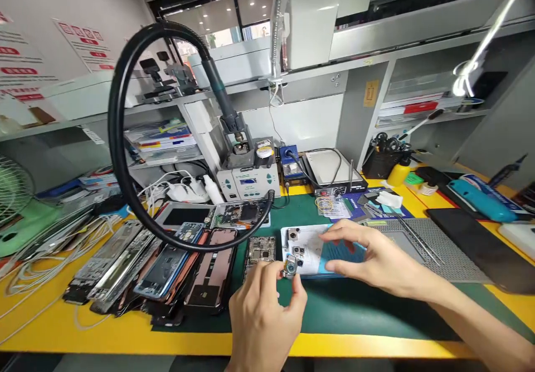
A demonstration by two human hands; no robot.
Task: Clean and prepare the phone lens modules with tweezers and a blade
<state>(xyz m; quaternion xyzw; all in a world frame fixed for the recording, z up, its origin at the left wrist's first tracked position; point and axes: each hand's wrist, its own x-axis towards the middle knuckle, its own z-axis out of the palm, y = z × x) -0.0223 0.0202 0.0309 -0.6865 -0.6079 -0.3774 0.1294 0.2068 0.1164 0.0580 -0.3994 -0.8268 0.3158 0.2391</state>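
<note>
My left hand (267, 302) pinches a small phone camera module (291, 266) between thumb and forefinger, its round lens facing up. The module is just over the near left corner of a phone-sized white and blue panel (311, 244), which lies flat on the green mat. Several other small camera modules (293, 234) lie on the panel's white left part. My right hand (368, 255) hovers over the blue right part, thumb and fingers apart with nothing between them. Left of the panel lies a bare circuit board (262, 246), partly behind my left hand.
Stacked phone frames and housings (167, 271) fill the left of the yellow bench (37, 327). A black hose (117, 115) loops in front of the hot air station (251, 182). Tweezers (420, 241) rest on a perforated metal plate (455, 260) at right. White cables (45, 260) tangle far left.
</note>
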